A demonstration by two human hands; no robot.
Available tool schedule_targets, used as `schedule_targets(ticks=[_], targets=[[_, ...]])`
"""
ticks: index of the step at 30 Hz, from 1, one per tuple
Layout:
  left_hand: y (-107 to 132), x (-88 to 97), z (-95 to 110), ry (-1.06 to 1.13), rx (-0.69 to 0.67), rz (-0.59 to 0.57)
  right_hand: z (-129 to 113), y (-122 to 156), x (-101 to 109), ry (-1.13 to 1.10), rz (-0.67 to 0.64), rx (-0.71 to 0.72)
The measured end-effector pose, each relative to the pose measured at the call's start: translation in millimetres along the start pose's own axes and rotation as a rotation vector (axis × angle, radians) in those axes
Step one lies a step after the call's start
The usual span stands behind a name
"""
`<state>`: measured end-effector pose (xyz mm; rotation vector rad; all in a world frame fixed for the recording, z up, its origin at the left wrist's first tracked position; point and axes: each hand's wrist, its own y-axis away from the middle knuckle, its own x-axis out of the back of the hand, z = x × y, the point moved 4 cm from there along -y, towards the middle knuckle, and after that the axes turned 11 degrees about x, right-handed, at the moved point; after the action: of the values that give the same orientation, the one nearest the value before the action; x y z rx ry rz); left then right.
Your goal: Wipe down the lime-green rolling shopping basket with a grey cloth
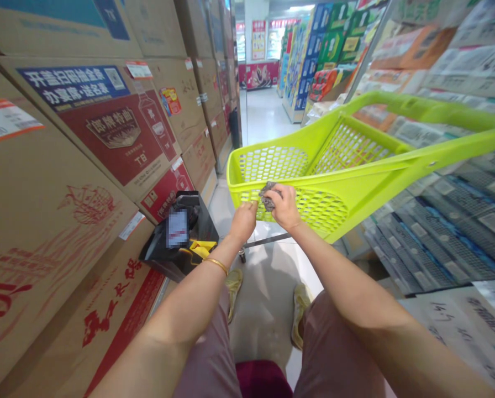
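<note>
Wiping seems unfinished, done and remaining parts indistinguishable: the right grip [284, 207] clutches a grey wad [267, 198] at the green cart [322, 209] ahead, beside the left grip [244, 220], whose hold is unclear.

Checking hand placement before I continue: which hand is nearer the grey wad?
Right. The right hand grips the grey wad at the side of the green cart; the left hand is just left of it, not holding it.

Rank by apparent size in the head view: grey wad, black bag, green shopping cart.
1. Green shopping cart
2. Black bag
3. Grey wad, partly covered by the right hand's fingers
</note>
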<state>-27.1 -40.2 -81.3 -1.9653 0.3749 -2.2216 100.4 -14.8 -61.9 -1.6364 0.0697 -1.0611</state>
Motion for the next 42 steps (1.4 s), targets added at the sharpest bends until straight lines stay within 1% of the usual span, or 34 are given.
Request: schedule_targets(ticks=[3, 6, 8, 10, 13, 16, 20, 25, 29, 32, 36, 38, 40, 42], targets=[[8.8, 0.3, 5.1, -0.015, -0.055, 0.012, -1.6, 5.7, 0.8, 0.001, 0.035, 0.036], [13.1, -4.1, 11.3, -0.026, -0.088, -0.024, -4.5, 9.2, 0.4, -0.001, 0.036, 0.049], [12.0, -8.5, 13.3, -0.02, -0.058, -0.074, -6.6, 9.6, -0.6, 0.0, 0.023, 0.034], [8.4, -12.6, 13.3, -0.004, 0.0, -0.123, -8.3, 8.1, -1.9, 0.012, 0.0, 0.023], [1.4, -17.4, 11.8, 0.015, 0.069, -0.17, -8.7, 4.2, -3.8, 0.045, -0.038, 0.047], [-4.3, -21.6, 10.7, 0.046, 0.082, -0.188, -4.5, 4.5, -9.3, 0.084, -0.1, 0.079], [-7.5, -27.2, 8.1, 0.089, 0.078, -0.162, 1.9, 19.4, -26.8, 0.115, -0.235, 0.08], [-8.2, -32.1, 3.8, 0.115, 0.087, -0.139, -1.4, 43.4, -49.0, 0.094, -0.342, 0.081], [-9.3, -32.8, 3.1, 0.1, 0.075, -0.13, -4.8, 52.7, -57.4, 0.058, -0.413, 0.054], [-8.9, -31.7, 3.9, 0.09, 0.056, -0.111, -6.1, 61.7, -58.8, 0.043, -0.475, 0.039], [-7.0, -29.3, 4.9, 0.059, 0.06, -0.113, -11.5, 82.2, -58.8, -0.039, -0.607, 0.146], [-6.3, -27.9, 5.6, 0.038, 0.065, -0.128, -11.9, 86.6, -56.2, -0.07, -0.644, 0.164], [-6.5, -26.6, 6.6, 0.023, 0.063, -0.143, -9.8, 80.7, -51.0, -0.065, -0.637, 0.137], [-7.9, -25.7, 7.5, 0.018, 0.064, -0.15, -6.4, 64.9, -43.1, -0.033, -0.583, 0.095]])
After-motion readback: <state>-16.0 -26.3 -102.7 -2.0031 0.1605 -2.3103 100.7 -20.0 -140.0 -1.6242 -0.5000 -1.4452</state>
